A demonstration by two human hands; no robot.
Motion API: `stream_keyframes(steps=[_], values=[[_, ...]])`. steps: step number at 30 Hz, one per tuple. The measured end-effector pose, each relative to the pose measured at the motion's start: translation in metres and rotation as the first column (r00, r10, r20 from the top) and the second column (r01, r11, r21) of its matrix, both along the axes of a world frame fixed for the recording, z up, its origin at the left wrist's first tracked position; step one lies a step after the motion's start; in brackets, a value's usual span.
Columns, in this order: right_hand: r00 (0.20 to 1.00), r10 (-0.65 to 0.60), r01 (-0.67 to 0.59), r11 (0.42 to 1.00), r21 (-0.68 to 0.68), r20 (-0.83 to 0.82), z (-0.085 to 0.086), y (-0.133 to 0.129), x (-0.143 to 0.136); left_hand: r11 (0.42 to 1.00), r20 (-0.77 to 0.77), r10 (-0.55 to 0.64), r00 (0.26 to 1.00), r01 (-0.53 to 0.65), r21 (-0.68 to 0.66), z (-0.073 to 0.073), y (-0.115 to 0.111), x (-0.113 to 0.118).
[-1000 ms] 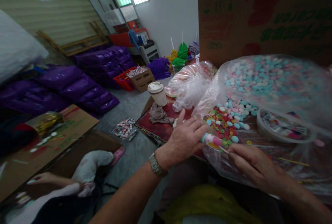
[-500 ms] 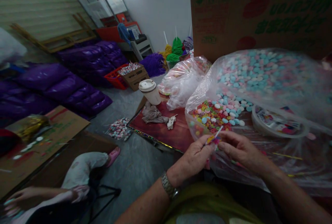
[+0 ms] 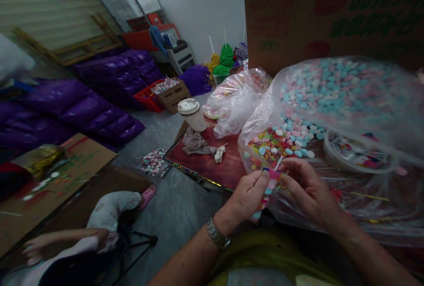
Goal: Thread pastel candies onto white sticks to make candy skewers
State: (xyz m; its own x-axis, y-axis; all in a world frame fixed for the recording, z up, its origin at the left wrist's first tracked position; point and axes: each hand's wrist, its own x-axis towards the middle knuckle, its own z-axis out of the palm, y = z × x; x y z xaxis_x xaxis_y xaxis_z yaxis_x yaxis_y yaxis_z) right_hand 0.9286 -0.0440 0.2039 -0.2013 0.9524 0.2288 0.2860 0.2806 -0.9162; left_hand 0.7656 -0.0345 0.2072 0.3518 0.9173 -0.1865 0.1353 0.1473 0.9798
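Observation:
Thumb and fingers of my left hand (image 3: 247,195) pinch a small colourful packet (image 3: 271,178), pink with a dark blue corner, with pastel pieces below. A thin white stick (image 3: 279,162) rises from its top. My right hand (image 3: 303,184) is at the packet's right side, fingers curled, thumb and fingertips close together; what they grip is too small to make out. Just beyond both hands, an open clear plastic bag holds small coloured rings (image 3: 273,142) and pink, white and blue candies (image 3: 300,136).
A lidded paper cup (image 3: 192,116) and a crumpled cloth (image 3: 197,143) lie beyond my left hand. At right is a round plastic tub (image 3: 361,151), before a large cardboard box (image 3: 298,21). Another person's hand (image 3: 39,244) is at lower left.
The packet now shows its pink and blue face and pastel pieces beneath it. My right hand's fingers are more raised. At lower left, the other person's arm has moved right.

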Motion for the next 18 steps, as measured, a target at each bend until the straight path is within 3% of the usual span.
stream_keyframes(steps=[4, 9, 13, 18], values=[[0.968, 0.202, -0.215, 0.974, 0.077, 0.146, 0.012, 0.006, 0.010, 0.979, -0.108, -0.047, 0.993, 0.067, 0.190, 0.002, -0.002, -0.003], [0.932, 0.295, -0.295, 0.955, -0.030, 0.210, 0.015, 0.010, 0.015, 0.964, -0.057, -0.148, 0.987, 0.156, 0.214, 0.007, -0.007, 0.001], [0.896, 0.403, -0.387, 0.915, -0.114, 0.186, 0.006, 0.008, 0.015, 0.945, -0.055, -0.148, 0.987, 0.157, 0.287, 0.011, -0.007, 0.002], [0.881, 0.470, -0.448, 0.866, -0.223, 0.054, -0.015, 0.004, 0.011, 0.915, -0.184, -0.202, 0.962, 0.252, 0.316, 0.000, -0.007, 0.000]])
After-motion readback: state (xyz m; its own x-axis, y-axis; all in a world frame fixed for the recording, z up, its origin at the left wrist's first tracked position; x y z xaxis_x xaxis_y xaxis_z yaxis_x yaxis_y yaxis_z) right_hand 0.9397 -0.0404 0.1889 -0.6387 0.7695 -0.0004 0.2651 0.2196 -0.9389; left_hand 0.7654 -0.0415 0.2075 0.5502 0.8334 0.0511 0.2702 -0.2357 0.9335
